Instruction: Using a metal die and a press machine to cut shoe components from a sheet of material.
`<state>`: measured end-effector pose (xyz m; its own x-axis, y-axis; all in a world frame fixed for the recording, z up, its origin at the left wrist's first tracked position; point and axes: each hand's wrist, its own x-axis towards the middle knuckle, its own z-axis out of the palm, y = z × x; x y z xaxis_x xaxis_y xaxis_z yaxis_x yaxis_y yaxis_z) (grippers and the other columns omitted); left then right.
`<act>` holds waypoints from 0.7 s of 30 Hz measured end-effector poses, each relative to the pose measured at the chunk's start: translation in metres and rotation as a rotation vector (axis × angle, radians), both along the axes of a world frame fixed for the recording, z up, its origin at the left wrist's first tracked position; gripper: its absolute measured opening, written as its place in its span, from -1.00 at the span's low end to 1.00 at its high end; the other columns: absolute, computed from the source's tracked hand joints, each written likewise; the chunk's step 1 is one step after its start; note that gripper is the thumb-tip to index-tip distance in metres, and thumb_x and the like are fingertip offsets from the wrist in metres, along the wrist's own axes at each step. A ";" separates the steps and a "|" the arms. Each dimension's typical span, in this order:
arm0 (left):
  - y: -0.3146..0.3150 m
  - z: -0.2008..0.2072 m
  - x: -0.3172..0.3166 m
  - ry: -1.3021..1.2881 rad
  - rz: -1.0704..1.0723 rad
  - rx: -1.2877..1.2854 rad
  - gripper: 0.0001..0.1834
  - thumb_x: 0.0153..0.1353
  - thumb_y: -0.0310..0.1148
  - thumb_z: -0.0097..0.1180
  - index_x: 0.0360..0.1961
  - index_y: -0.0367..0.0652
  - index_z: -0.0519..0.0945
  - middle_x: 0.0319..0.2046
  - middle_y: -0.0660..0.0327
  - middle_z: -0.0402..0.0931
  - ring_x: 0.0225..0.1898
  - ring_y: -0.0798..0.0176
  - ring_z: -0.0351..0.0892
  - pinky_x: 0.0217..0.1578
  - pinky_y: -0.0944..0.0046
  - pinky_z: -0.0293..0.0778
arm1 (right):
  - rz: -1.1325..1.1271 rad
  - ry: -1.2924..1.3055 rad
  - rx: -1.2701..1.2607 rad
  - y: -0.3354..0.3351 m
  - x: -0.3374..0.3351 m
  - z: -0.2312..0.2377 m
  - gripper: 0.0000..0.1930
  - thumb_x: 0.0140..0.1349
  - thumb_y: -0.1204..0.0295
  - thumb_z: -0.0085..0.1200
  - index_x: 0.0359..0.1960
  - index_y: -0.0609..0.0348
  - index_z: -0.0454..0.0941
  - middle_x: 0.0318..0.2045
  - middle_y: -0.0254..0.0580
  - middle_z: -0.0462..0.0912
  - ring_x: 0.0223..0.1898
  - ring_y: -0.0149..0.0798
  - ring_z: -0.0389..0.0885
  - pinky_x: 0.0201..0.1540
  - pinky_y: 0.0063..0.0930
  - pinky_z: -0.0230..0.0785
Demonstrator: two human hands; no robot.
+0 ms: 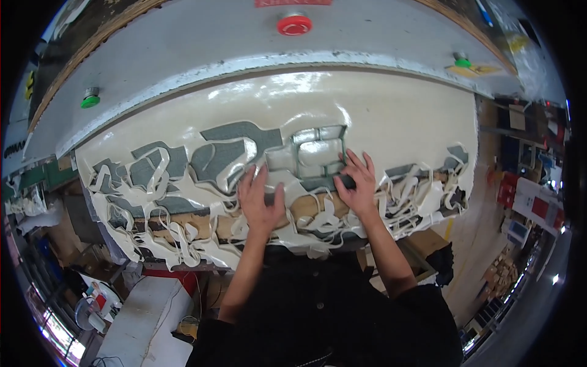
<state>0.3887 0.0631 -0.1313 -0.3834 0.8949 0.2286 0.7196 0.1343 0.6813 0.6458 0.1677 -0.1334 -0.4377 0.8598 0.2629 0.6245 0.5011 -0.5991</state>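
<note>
The head view shows a green-edged frame (297, 156) lying on a glossy cream sheet (403, 116), beyond and between the person's two hands. It is just left of the right hand's fingers and up and to the right of the left hand. Its side bars run roughly away from the person, and its crossbars run from the left hand's side toward the right hand. The outlined part looks about as deep as it is wide, so its long axis is hard to tell, and no clear front end shows.

The left hand (260, 202) has its fingers slightly parted and pointing away from the body, its thumb held out toward the right hand. The right hand (359, 185) has its fingers spread at the frame's near right corner, the thumb by a dark piece (346, 181); whether it pinches that piece cannot be told.

Grey cut-out areas (166, 166) stretch to the left of the left hand. Loose curled strips (416, 192) lie to the right of the right hand. Far beyond both hands, a wide grey panel (202, 37) carries a red button (294, 25) between two green ones.
</note>
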 end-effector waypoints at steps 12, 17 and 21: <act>-0.015 0.012 0.011 0.011 0.017 0.042 -0.36 0.23 -0.26 0.43 0.31 -0.24 0.60 0.30 -0.22 0.55 0.28 -0.28 0.53 0.36 -0.15 0.33 | -0.015 0.041 0.042 -0.017 0.011 0.022 -0.74 0.23 0.41 0.41 -0.09 0.11 0.64 0.17 0.00 0.76 0.37 0.05 0.61 0.54 0.10 0.16; -0.023 0.054 -0.006 -0.391 0.120 0.082 -0.48 0.40 -0.36 0.35 0.33 -0.26 0.59 0.14 -0.02 0.71 0.07 0.15 0.70 0.18 0.07 0.59 | -0.193 0.184 0.122 -0.059 0.008 0.069 -0.66 0.24 0.38 0.41 0.01 0.16 0.64 0.16 0.03 0.73 0.25 0.15 0.65 0.39 0.04 0.36; 0.032 0.109 -0.103 -0.542 0.550 0.424 -0.62 0.53 -0.36 0.23 0.26 -0.32 0.60 0.06 0.07 0.71 0.10 0.17 0.68 0.16 0.15 0.58 | 0.105 0.097 -0.198 -0.083 0.021 0.084 -0.62 0.23 0.33 0.44 0.04 0.13 0.66 0.18 -0.04 0.69 0.18 0.03 0.67 0.26 -0.06 0.47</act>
<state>0.2852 0.0946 -0.0223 -0.8870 0.4327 0.1612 0.1907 0.0252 0.9813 0.6664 0.0848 -0.0490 -0.5087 0.8496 0.1390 0.5101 0.4275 -0.7463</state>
